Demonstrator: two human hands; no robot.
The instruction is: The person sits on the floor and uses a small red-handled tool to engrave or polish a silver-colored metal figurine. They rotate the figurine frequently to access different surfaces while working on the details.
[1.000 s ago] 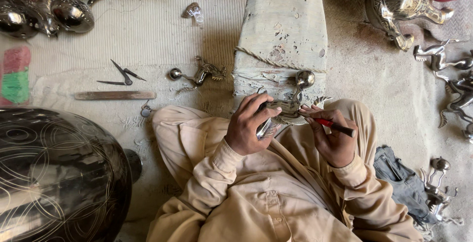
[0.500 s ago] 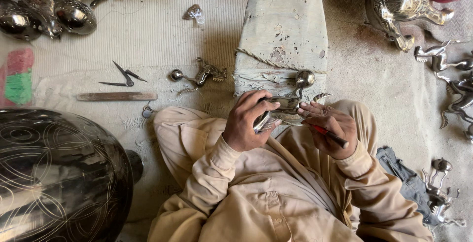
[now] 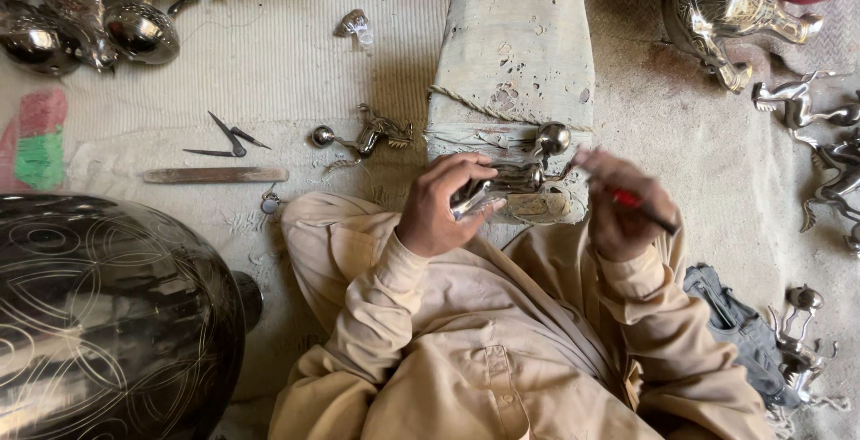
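My left hand (image 3: 442, 209) grips a small shiny metal figurine (image 3: 512, 178) with a round ball at its top, pressing it against the near end of a worn wooden block (image 3: 511, 41). To its right my right hand (image 3: 620, 207) is closed around a thin tool with a red handle (image 3: 638, 205), its dark tip pointing lower right. The right hand is blurred. Both sleeves are beige, and my crossed legs lie under the hands.
A large dark engraved metal vessel (image 3: 98, 314) fills the lower left. Dividers (image 3: 224, 138), a flat metal file (image 3: 215, 174) and another metal figurine (image 3: 363, 138) lie on the mat. Shiny metal pieces sit at top left (image 3: 85, 14) and along the right (image 3: 806, 108).
My right hand has lifted and shifted up and to the right with the red tool. The left hand keeps its hold on the figurine against the block.
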